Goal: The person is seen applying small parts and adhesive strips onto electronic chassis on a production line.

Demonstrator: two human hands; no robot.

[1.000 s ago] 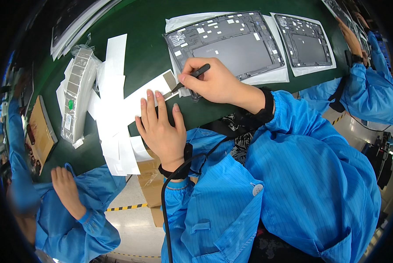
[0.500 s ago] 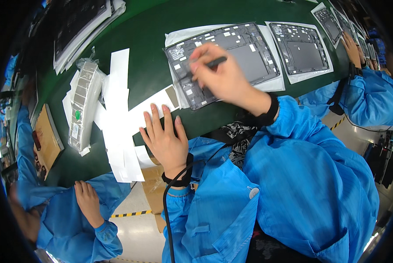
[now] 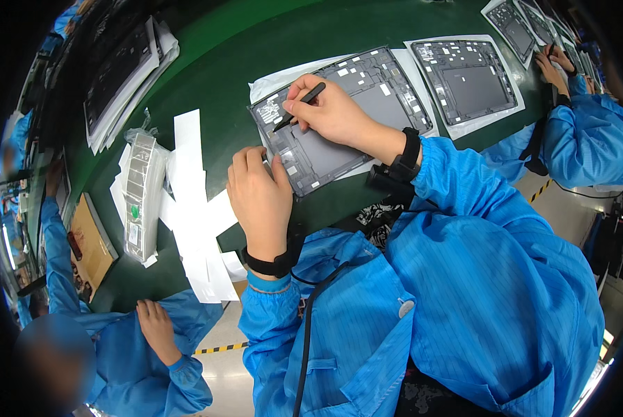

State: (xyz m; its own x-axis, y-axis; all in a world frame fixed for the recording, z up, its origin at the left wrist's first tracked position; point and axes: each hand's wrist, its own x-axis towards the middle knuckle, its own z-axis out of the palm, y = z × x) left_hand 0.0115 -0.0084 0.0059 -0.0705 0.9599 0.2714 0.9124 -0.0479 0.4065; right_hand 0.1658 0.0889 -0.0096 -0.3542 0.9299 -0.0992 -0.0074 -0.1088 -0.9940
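My right hand (image 3: pixel 323 115) is closed around a slim black pen-like tool (image 3: pixel 312 94). The tool slants down to the left, its tip at the left part of a black tablet-sized housing (image 3: pixel 353 117). This housing lies tilted on white sheeting, with small white pads and recesses on its inner face. By its lower left corner, my left hand (image 3: pixel 259 201) rests with bent fingers, thumb apart from them. Whether the fingertips touch the housing's edge is hard to see. Under that hand, a white paper strip (image 3: pixel 221 214) runs to the left.
A second housing (image 3: pixel 468 83) lies on sheeting to the right. Further left are white paper strips (image 3: pixel 190 167), a clear-wrapped bundle of grey pieces (image 3: pixel 142 198) and stacked panels (image 3: pixel 120 80). Co-workers in blue sit at both sides; a brown board (image 3: pixel 93 243) is at far left.
My left hand has risen from lying flat on the paper strip and bent its fingers beside the housing. My right hand has moved slightly left, turning the tool's tip down onto the housing.
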